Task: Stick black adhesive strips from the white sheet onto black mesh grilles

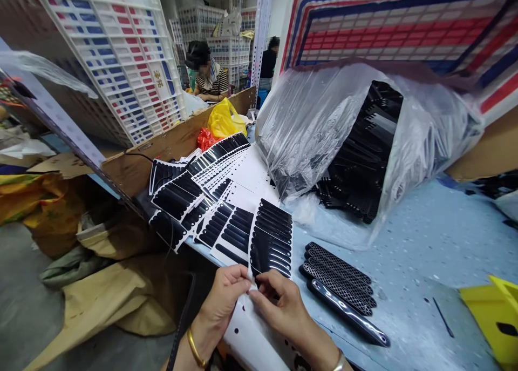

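My left hand point(222, 295) pinches the edge of a sticker sheet point(272, 236) that carries rows of long black stickers. My right hand point(283, 301) is closed at the same edge, its thumb and fingertips at the lowest sticker; whether a sticker has come loose there is hidden. White backing paper point(253, 338) with dark spots hangs down between my wrists. Fanned out beyond my hands are more sheets of black stickers point(178, 195). Right of my right hand lie several black handle-shaped pieces with a white lattice pattern point(338, 276) and a glossy black one point(348, 311).
A clear plastic bag point(311, 128) full of black pieces point(364, 160) lies on the blue table point(413, 263). A yellow bin point(491, 317) stands at right, yellow and red bags point(226, 120) behind the sheets. A white crate point(117, 58) rises at left. Two people are in the background.
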`<act>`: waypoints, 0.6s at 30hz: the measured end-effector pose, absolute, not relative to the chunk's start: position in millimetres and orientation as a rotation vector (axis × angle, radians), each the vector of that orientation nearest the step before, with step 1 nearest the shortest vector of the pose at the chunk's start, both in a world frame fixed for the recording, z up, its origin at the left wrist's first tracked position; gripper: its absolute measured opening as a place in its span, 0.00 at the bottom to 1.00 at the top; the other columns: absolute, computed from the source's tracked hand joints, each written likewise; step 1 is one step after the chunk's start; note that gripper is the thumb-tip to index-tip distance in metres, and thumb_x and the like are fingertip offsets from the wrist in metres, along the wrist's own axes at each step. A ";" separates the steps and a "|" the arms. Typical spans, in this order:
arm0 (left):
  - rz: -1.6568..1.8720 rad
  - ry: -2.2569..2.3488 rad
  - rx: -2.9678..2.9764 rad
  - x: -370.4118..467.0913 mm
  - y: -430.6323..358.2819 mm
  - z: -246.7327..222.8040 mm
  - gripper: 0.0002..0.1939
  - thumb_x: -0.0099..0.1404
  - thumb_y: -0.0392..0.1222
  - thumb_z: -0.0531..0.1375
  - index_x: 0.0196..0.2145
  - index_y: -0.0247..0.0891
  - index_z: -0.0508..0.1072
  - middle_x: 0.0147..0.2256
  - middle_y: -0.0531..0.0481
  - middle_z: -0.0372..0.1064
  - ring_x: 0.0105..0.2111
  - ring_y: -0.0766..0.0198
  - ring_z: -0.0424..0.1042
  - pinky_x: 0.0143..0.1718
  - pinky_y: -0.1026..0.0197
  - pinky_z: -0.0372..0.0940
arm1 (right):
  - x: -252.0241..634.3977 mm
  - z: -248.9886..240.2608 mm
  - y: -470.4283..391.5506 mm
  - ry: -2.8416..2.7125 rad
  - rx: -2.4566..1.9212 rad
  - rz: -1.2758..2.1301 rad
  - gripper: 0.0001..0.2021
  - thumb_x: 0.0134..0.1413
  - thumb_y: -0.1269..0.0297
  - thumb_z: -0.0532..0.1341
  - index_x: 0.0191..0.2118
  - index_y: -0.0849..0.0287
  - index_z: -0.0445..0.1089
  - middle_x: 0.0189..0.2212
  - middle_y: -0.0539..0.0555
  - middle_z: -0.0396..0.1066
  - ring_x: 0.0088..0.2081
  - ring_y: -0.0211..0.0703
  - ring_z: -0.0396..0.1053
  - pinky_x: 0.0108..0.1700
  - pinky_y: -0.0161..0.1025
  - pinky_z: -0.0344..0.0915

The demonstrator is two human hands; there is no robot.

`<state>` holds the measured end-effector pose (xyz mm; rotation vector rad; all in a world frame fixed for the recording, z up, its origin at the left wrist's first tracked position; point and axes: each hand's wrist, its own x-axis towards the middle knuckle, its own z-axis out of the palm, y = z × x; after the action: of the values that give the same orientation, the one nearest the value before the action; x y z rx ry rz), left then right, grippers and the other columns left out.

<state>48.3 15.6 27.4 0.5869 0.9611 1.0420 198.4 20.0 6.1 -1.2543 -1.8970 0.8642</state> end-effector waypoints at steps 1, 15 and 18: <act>1.024 0.963 0.597 50.5 17.5 27.8 0.06 0.44 0.36 0.64 0.20 0.31 0.71 0.20 0.52 0.65 0.22 0.72 0.61 0.26 0.68 0.55 | 199.1 8.5 21.3 -1.884 -1.278 0.877 0.11 0.52 0.58 0.60 0.33 0.62 0.73 0.23 0.53 0.69 0.24 0.38 0.66 0.26 0.33 0.63; 1.105 1.324 0.939 33.8 85.4 5.4 0.14 0.49 0.49 0.60 0.28 0.33 0.69 0.20 0.53 0.66 0.20 0.69 0.62 0.24 0.67 0.56 | 289.3 55.8 52.5 -1.135 -1.420 0.936 0.21 0.42 0.46 0.68 0.30 0.64 0.77 0.17 0.54 0.69 0.18 0.40 0.67 0.21 0.35 0.66; 1.239 1.535 1.141 22.8 118.9 0.0 0.14 0.54 0.50 0.56 0.29 0.34 0.70 0.23 0.50 0.70 0.24 0.65 0.67 0.26 0.65 0.60 | 330.5 76.6 42.1 -0.927 -1.348 0.845 0.20 0.34 0.49 0.73 0.30 0.62 0.78 0.18 0.56 0.71 0.18 0.42 0.69 0.21 0.36 0.70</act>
<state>22.8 118.9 0.0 1.1405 1.5346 1.2393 330.5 42.1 76.6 -1.3484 -0.9273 0.8447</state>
